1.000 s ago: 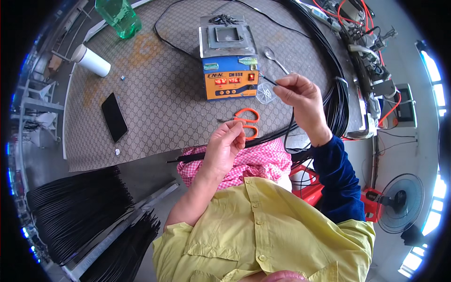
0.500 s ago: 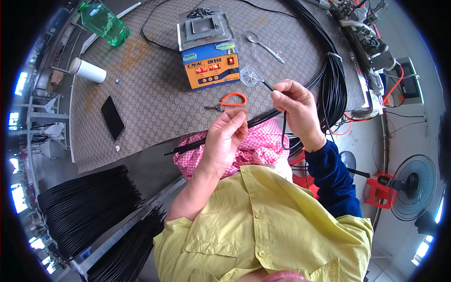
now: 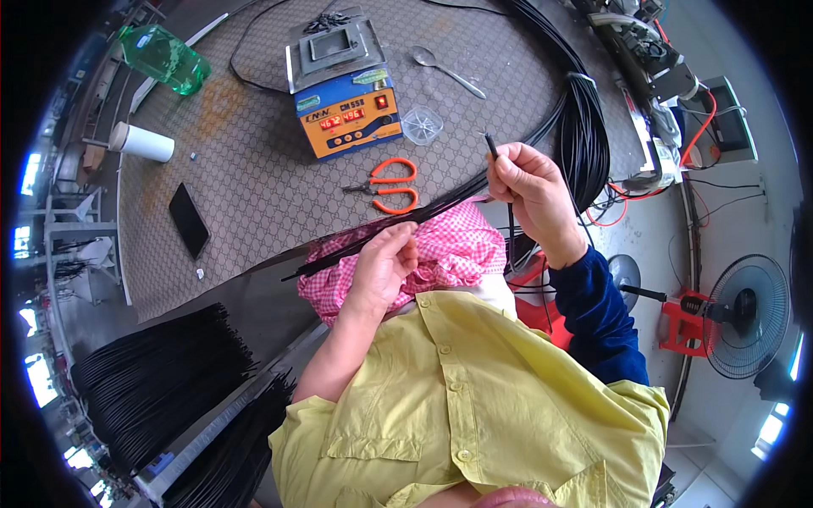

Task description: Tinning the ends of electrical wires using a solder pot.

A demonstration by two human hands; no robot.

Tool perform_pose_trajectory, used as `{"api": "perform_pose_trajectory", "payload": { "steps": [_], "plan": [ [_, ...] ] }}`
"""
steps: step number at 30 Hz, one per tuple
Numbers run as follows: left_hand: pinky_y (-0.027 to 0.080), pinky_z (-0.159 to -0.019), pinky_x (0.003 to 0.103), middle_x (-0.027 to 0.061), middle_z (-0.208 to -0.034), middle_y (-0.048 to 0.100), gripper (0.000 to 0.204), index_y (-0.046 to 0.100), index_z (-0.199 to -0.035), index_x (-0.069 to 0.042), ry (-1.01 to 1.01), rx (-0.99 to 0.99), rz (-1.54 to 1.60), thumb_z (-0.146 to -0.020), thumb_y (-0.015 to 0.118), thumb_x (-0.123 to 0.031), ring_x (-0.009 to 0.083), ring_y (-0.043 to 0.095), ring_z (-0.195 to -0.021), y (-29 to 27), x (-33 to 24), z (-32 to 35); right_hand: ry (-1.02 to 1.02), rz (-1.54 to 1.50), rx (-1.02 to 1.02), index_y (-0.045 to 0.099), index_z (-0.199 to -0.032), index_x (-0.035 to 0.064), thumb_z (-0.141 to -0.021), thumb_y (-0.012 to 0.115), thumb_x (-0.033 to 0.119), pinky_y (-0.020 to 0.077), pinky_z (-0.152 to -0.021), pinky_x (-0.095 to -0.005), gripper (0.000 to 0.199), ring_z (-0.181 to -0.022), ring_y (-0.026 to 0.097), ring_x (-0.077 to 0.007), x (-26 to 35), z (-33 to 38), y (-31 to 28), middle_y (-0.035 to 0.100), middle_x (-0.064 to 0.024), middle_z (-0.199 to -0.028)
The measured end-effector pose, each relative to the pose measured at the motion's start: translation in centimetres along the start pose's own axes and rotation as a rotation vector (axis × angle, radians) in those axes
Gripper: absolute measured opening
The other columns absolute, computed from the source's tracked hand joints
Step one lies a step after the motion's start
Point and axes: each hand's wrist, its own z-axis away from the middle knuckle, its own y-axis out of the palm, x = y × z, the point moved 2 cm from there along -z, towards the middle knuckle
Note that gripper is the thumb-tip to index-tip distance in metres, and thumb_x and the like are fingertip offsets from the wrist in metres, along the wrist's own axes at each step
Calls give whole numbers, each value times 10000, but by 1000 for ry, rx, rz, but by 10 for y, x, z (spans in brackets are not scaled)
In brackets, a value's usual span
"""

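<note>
My right hand (image 3: 535, 188) pinches a black cable (image 3: 491, 146) near its end. The short end points up and away, with a thin bare tip, and the rest loops down below the hand. My left hand (image 3: 383, 264) has its fingers curled and thumb against the forefinger, beside several black cables (image 3: 339, 251) along the table's near edge. Anything within that pinch is too small or hidden to tell. Orange-handled snips (image 3: 391, 186) lie just beyond my left hand. Past the right hand's cable tip is a small clear ribbed dish (image 3: 422, 125).
A blue-and-orange solder pot (image 3: 347, 110) stands beyond the snips. A spoon (image 3: 449, 72), green bottle (image 3: 165, 59), white cup (image 3: 142, 142) and phone (image 3: 188, 220) are around it. A big cable coil (image 3: 586, 144) lies right; cut cables (image 3: 161, 372) lie lower left; a fan (image 3: 745, 317) stands right.
The cable end in my right hand has come away from the clear dish, toward me. My left hand has drawn back from the snips, whose second handle now shows. The whole view has shifted slightly.
</note>
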Motion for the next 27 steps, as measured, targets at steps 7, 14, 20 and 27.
{"api": "perform_pose_trajectory", "payload": {
  "steps": [7, 14, 20, 27],
  "plan": [
    [447, -565, 250, 40, -710, 546, 237, 566, -851, -9, -122, -126, 261, -833, 569, -246, 133, 523, -623, -46, 22, -28, 153, 160, -61, 533, -863, -1, -868, 508, 159, 299, -466, -188, 161, -510, 402, -62, 12, 21, -42, 475, -2, -613],
    [476, -553, 272, 47, -679, 566, 183, 569, -784, -28, -49, -156, 371, -841, 557, -201, 150, 546, -599, -60, 32, -34, 490, 1427, 289, 596, -683, 54, -660, 609, 213, 448, -535, -314, 161, -575, 574, -200, -44, 116, -183, 586, -59, -632],
    [443, -517, 259, 41, -626, 563, 189, 547, -708, -73, -52, -134, 298, -795, 614, -226, 136, 535, -558, -53, 32, -22, 607, 1811, 580, 606, -695, 75, -639, 584, 191, 467, -600, -376, 131, -702, 590, -295, -126, 176, -238, 593, -122, -671],
    [377, -484, 212, 44, -634, 548, 322, 570, -738, -3, 55, -141, 31, -799, 609, -317, 101, 488, -534, -27, 34, 22, 114, 1764, 434, 571, -689, 30, -676, 563, 99, 438, -577, -387, 71, -658, 556, -315, -71, 81, -114, 561, -127, -667]
  ]
}}
